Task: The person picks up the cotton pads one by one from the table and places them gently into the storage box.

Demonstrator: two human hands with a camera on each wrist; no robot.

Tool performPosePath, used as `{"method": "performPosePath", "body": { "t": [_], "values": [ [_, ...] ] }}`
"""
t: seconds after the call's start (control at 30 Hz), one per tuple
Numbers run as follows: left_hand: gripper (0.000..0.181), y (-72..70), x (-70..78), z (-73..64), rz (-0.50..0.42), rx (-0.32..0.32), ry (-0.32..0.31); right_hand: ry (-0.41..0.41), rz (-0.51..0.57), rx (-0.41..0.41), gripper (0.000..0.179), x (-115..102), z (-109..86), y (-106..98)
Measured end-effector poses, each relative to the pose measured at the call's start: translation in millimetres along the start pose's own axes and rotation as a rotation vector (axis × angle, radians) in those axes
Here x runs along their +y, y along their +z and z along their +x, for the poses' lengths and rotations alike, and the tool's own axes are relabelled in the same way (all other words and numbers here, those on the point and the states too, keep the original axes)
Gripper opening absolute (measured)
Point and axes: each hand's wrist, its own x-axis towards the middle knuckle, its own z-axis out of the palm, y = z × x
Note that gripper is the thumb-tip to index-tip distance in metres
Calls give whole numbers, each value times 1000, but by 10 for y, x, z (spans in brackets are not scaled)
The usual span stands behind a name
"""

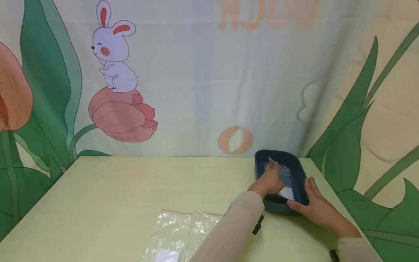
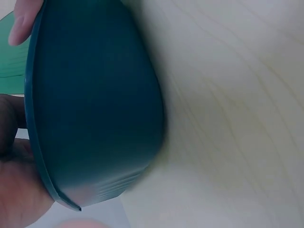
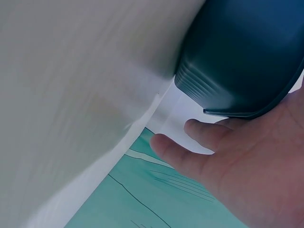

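A dark blue plastic bin (image 1: 278,208) stands at the back right of the table. My left hand (image 1: 271,181) reaches over its left side and pinches a clear plastic bag (image 1: 285,174) inside; a white patch shows at the bag's near end. One corner of the bag sticks up past the fingers. Against the bin's near right corner rests my right hand (image 1: 319,208), its thumb at the near rim and its fingers extended along the right side. In the right wrist view those fingers (image 3: 185,156) look straight. The left fingertips inside are partly hidden.
Two clear zip bags (image 1: 173,227) with reddish top strips lie at the table's front middle, partly covered by my left sleeve (image 1: 229,229). A white patch (image 1: 167,255) shows in one. Behind the table (image 1: 114,203) hangs a printed curtain (image 1: 183,80).
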Motion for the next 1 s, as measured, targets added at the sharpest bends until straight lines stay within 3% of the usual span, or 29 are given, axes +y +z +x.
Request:
{"method": "performPosePath", "body": {
  "t": [0.13,0.3,0.4,0.5,0.63,0.7,0.87,1.0],
  "values": [
    [85,29,12,2,49,4,-42,1,19,-12,111,-7,14,27],
    [85,43,39,-32,95,65,-55,-11,17,3,111,-19,18,36],
    [81,28,41,-72,143,100,-5,-15,10,10,112,-18,2,16],
    [67,-34,-1,-115,205,93,137,-24,-3,20,111,-9,-18,-9],
    [47,-223,-112,-282,208,20,352,-32,-1,32,112,4,-20,-5],
    [40,-340,-166,-408,188,-10,410,-29,4,31,112,-1,-19,4],
    [33,-650,-331,-720,160,-31,448,-11,-6,29,114,-39,-29,8],
    [32,-880,-521,-974,189,-50,401,-15,-12,36,114,-36,-39,-3]
  ]
}}
